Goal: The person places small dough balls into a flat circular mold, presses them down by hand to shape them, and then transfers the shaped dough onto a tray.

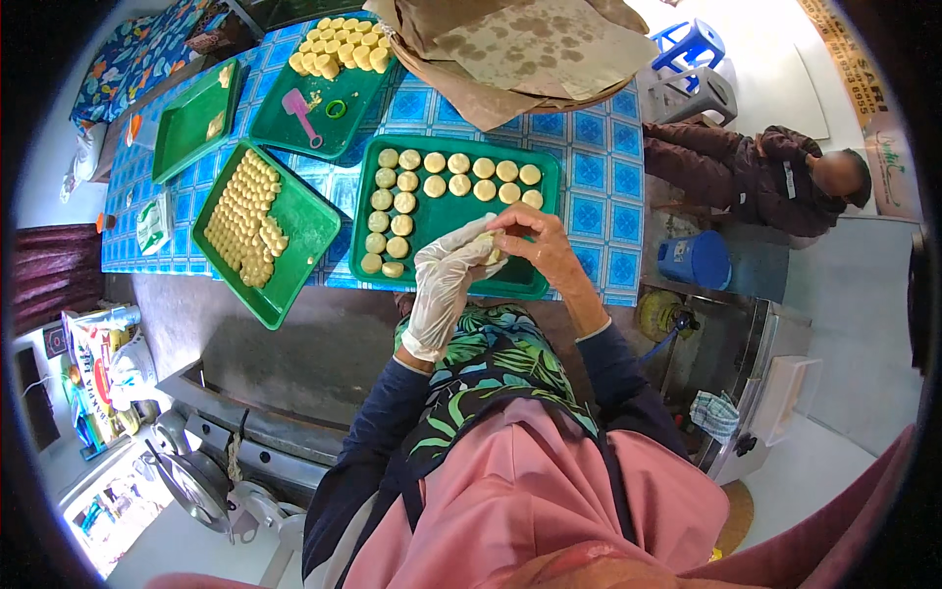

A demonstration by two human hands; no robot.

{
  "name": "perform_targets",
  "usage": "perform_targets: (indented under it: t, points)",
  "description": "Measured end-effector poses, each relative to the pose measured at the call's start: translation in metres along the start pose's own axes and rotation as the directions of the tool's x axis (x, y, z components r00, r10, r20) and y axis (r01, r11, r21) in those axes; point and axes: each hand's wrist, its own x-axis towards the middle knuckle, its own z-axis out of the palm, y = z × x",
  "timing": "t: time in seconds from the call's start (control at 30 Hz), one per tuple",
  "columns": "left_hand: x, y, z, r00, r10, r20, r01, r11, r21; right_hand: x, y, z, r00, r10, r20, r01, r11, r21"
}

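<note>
My left hand (446,274), in a thin white glove, holds a small pale piece of dough (491,249) over the near side of a green tray (449,283). My bare right hand (541,239) has its fingertips bent onto the same piece, partly covering it. Flat round dough cakes (434,163) line the far and left sides of this tray in rows. On the left, a second green tray (302,254), set at a slant, bears many small dough pieces (239,213) packed close together.
A third green tray (280,121) holds yellow rounds (342,48), a pink scoop (300,110) and a green ring (335,110). Beyond it lies another green tray (180,140). A paper-lined basket (515,51) stands at the back. A person (780,173) sits at right, near a blue bin (695,260).
</note>
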Motion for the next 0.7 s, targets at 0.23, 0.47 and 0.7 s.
perform_targets:
  t: [0.23,0.47,0.7]
  points:
    - [0.001,-0.007,-0.011,0.998,-0.043,0.054,0.049,0.993,-0.111,-0.007,0.002,-0.006,0.994,0.043,0.103,-0.035,0.996,-0.077]
    - [0.002,-0.015,-0.013,0.997,0.014,0.070,0.001,0.979,-0.206,-0.016,0.001,-0.002,1.000,0.016,-0.008,-0.016,1.000,-0.019]
    - [0.004,-0.015,-0.007,0.999,-0.040,0.036,0.048,0.969,-0.242,-0.021,-0.002,0.004,0.995,-0.064,-0.082,0.050,0.984,-0.169]
